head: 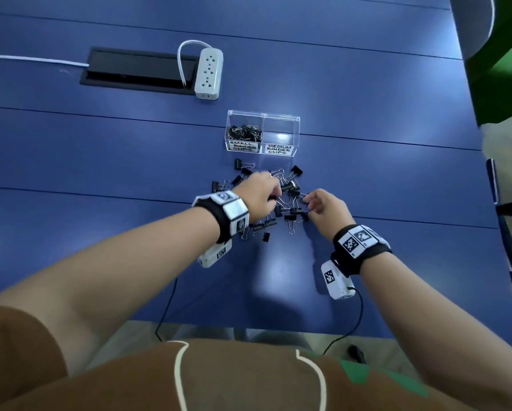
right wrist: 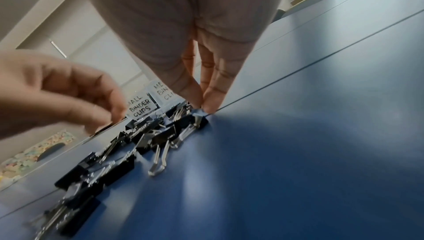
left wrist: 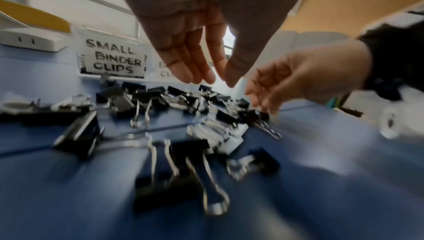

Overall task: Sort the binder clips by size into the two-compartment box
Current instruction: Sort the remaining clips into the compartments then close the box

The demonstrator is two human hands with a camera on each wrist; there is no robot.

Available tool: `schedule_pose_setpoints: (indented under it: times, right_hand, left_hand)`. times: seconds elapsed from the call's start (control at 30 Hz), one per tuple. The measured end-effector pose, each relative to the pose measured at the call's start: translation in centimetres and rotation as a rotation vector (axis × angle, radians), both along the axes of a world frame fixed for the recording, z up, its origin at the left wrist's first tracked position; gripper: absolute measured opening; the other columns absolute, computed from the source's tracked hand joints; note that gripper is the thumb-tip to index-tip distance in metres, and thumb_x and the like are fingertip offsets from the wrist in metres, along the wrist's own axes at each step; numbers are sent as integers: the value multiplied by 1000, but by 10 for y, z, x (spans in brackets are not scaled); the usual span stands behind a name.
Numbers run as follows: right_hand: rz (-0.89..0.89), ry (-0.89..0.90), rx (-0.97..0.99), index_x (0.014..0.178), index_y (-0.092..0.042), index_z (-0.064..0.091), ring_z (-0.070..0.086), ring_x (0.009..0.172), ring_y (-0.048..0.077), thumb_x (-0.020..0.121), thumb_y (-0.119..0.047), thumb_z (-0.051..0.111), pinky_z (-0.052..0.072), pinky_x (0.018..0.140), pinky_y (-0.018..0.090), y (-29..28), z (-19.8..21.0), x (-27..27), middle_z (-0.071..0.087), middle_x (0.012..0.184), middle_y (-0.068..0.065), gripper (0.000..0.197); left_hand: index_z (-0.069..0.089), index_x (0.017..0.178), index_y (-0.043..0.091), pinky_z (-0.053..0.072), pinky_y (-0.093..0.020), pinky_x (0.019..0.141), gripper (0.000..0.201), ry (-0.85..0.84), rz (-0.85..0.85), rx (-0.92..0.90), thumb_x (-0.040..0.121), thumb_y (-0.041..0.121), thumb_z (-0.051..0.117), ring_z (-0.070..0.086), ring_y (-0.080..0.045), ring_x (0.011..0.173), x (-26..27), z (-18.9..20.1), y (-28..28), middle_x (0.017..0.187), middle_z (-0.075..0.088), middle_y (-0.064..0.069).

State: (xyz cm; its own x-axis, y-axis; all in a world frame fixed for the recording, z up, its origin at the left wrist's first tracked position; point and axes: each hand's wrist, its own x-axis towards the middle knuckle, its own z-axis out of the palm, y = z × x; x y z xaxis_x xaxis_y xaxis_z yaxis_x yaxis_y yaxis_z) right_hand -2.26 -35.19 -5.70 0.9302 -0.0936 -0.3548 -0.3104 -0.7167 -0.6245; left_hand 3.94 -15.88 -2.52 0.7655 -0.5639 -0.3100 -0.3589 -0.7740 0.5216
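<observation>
A clear two-compartment box (head: 281, 118) stands on the blue table. Its left compartment, labelled SMALL BINDER CLIPS (left wrist: 113, 59), holds several small black clips (head: 245, 132). The right one, labelled MEDIUM BINDER CLIPS (head: 279, 149), shows no clips. A loose pile of black binder clips (head: 290, 216) lies in front of the box. My left hand (head: 275, 188) hovers over the pile's left part. In the left wrist view its fingers (left wrist: 195, 70) are straight and hold nothing. At the pile's right edge my right hand (right wrist: 203, 107) pinches a black clip (right wrist: 200, 118) between thumb and fingertip.
A white power strip (head: 208, 74) and a black cable hatch (head: 136, 69) lie at the back left. The table's near edge (head: 248, 324) is close to my body. Its right edge (head: 474, 114) runs beside a green surface. Thin cables hang from both wrist cameras.
</observation>
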Motion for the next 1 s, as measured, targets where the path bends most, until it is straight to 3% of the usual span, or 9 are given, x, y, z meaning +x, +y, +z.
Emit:
schedule_pose_setpoints:
  times: [0.1, 0.23, 0.4, 0.5, 0.7, 0.83, 1.0]
  right_hand:
    - [-19, -28, -5, 91, -16, 63, 52, 71, 17, 76, 4, 48, 42, 73, 24, -1, 6, -1, 61, 83, 1, 29]
    - [110, -1, -89, 91, -14, 66, 51, 74, 18, 77, 2, 50, 43, 75, 26, 4, 8, -9, 55, 85, 3, 26]
    - [149, 71, -131, 93, -14, 63, 52, 75, 20, 77, 0, 51, 48, 78, 30, 8, 5, -12, 54, 86, 2, 25]
    - [103, 24, -106, 93, -14, 62, 52, 75, 20, 75, 1, 54, 45, 76, 27, 5, 5, -12, 54, 84, 2, 25]
    - [123, 67, -133, 101, -13, 59, 51, 83, 18, 77, -9, 67, 46, 82, 29, 0, -1, -16, 49, 95, 0, 26]
    - [110, 87, -148, 97, -12, 61, 52, 81, 20, 78, -15, 71, 48, 84, 34, 2, -6, -19, 51, 91, 1, 22]
    - [4, 92, -121, 81, -16, 52, 55, 77, 23, 75, -20, 74, 45, 72, 30, -1, -7, -24, 57, 83, 4, 23]
  left_hand:
    - [64, 97, 13, 50, -38, 89, 18, 79, -84, 32, 84, 8, 53, 57, -22, 99, -29, -9, 10, 103, 61, -5]
    - [63, 115, 14, 48, -41, 92, 28, 42, -174, 115, 89, 11, 53, 50, -25, 111, -49, -24, 23, 118, 54, -7]
    - [60, 120, 11, 49, -42, 89, 31, -88, -99, 140, 90, 11, 51, 48, -27, 107, -41, -24, 30, 115, 50, -9]
    - [61, 112, 12, 48, -39, 90, 24, -98, -92, 99, 88, 15, 55, 47, -24, 106, -42, -23, 30, 112, 50, -7]
    - [56, 122, 13, 43, -37, 98, 35, -48, -170, 162, 90, 28, 59, 47, -24, 114, -59, -31, 19, 121, 51, -7]
    - [58, 111, 11, 41, -35, 96, 27, -57, -146, 166, 91, 28, 59, 49, -25, 111, -60, -32, 13, 116, 55, -7]
    - [54, 97, 9, 45, -35, 85, 17, 69, -67, 80, 87, 20, 63, 56, -27, 99, -59, -29, 10, 104, 61, -8]
